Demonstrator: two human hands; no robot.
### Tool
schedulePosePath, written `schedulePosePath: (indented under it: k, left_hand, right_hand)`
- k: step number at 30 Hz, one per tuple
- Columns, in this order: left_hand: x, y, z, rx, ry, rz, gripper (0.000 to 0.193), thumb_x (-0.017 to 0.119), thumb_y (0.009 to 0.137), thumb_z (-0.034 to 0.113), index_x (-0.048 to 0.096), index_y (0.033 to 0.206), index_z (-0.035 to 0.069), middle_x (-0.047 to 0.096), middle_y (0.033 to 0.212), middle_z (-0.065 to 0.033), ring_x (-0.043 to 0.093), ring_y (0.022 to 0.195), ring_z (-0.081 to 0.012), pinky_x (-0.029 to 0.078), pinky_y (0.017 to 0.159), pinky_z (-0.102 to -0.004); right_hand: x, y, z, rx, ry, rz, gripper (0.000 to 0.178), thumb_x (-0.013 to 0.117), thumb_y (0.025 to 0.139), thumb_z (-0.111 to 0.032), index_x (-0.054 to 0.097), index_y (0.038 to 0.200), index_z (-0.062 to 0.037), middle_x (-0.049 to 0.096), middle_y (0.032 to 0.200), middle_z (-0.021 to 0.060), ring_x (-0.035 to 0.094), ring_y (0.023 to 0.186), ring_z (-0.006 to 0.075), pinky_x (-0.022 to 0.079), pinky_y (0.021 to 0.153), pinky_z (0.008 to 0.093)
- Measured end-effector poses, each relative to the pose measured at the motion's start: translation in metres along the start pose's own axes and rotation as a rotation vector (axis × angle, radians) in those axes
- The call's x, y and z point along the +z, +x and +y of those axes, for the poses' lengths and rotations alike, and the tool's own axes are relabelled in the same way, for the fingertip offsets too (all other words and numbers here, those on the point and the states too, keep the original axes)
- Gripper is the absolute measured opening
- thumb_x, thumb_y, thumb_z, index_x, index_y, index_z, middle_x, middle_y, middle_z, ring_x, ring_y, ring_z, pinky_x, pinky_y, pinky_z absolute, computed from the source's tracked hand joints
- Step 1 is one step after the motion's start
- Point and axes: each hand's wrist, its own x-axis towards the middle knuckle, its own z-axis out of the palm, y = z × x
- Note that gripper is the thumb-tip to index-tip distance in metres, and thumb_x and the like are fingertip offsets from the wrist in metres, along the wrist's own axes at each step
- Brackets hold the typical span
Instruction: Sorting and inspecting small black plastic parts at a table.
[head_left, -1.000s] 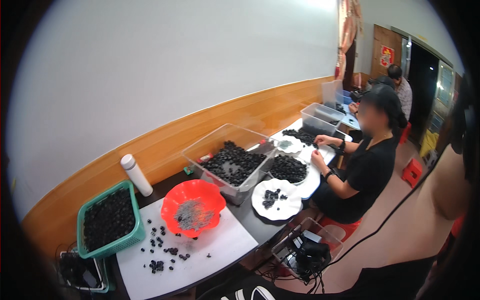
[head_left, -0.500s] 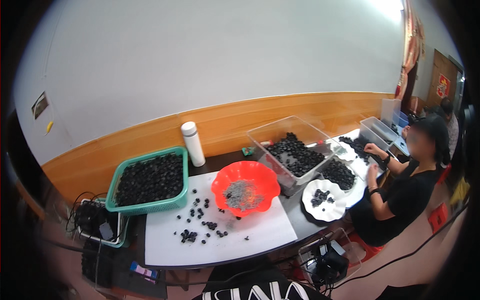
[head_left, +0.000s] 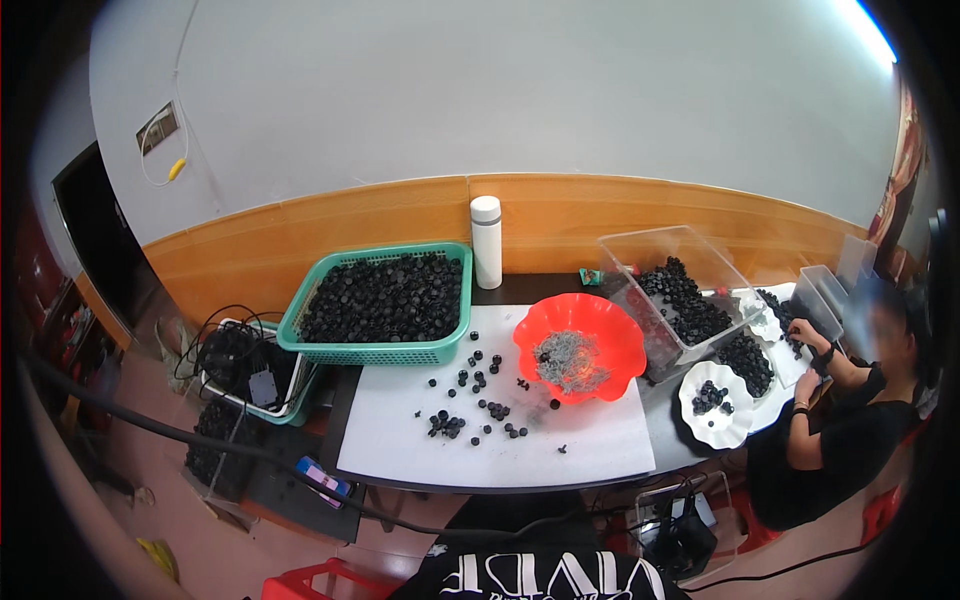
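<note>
Neither of my hands shows in the head view. On the white sheet point(head_left: 400, 400) in front of me lie several loose small round black parts point(head_left: 447, 424). A red scalloped bowl point(head_left: 625, 335) stands at the sheet's right side, with grey shreds point(head_left: 572, 362) inside. Farther left, a green basket point(head_left: 380, 353) is filled with the same kind of black parts point(head_left: 385, 300). A white bottle point(head_left: 487, 245) stands upright behind the sheet.
To the right are a clear plastic bin point(head_left: 640, 335) of black parts and a white scalloped plate point(head_left: 715, 430) holding some. Beyond, a co-worker point(head_left: 835, 430) handles parts. A dark cable point(head_left: 300, 453) crosses the lower left. A red stool point(head_left: 325, 578) stands below.
The view has turned to the right-hand-lower side of the picture: table things appear farther right, and more floor and a doorway show at left. The parts on the sheet look unmoved.
</note>
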Motion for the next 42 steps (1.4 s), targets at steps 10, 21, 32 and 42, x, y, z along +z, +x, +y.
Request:
schedulePosePath:
  k: [10,21,32,42]
  left_hand:
    - [0.01,0.022,0.014,0.012,-0.098,-0.003,0.032,0.061,0.092,0.015,0.062,0.118,-0.003,0.049,0.138,-0.0287,0.056,0.115,-0.0407,0.047,0.095,-0.046]
    - [0.027,0.038,0.032,0.029,-0.23,-0.016,0.032,0.062,0.09,0.013,0.062,0.118,-0.003,0.049,0.139,-0.0291,0.057,0.115,-0.0406,0.047,0.095,-0.0454]
    - [0.057,0.064,0.057,0.097,-0.4,-0.025,0.032,0.064,0.088,0.012,0.063,0.117,-0.003,0.048,0.139,-0.0296,0.057,0.115,-0.0405,0.047,0.095,-0.0447]
    - [0.103,0.083,0.074,0.174,-0.512,-0.116,0.032,0.065,0.087,0.01,0.063,0.117,-0.003,0.048,0.139,-0.03,0.058,0.115,-0.0404,0.048,0.095,-0.0441]
  right_hand:
    - [-0.021,-0.016,-0.001,-0.006,-0.075,-0.048,0.027,0.045,0.106,-0.017,0.059,0.116,0.0032,0.062,0.117,0.0206,0.062,0.101,0.0251,0.046,0.094,0.0311]
    - [-0.049,-0.026,0.001,-0.012,-0.178,-0.118,0.026,0.045,0.105,-0.016,0.059,0.116,0.0034,0.062,0.116,0.0209,0.062,0.1,0.0259,0.046,0.094,0.0316]
    - [-0.075,-0.036,-0.009,0.02,-0.334,-0.182,0.026,0.046,0.105,-0.015,0.059,0.115,0.0035,0.062,0.116,0.0212,0.062,0.1,0.0267,0.046,0.094,0.0321]
    - [-0.056,-0.051,-0.002,0.106,-0.42,-0.292,0.025,0.046,0.104,-0.014,0.059,0.115,0.0037,0.062,0.115,0.0215,0.062,0.1,0.0275,0.046,0.094,0.0326]
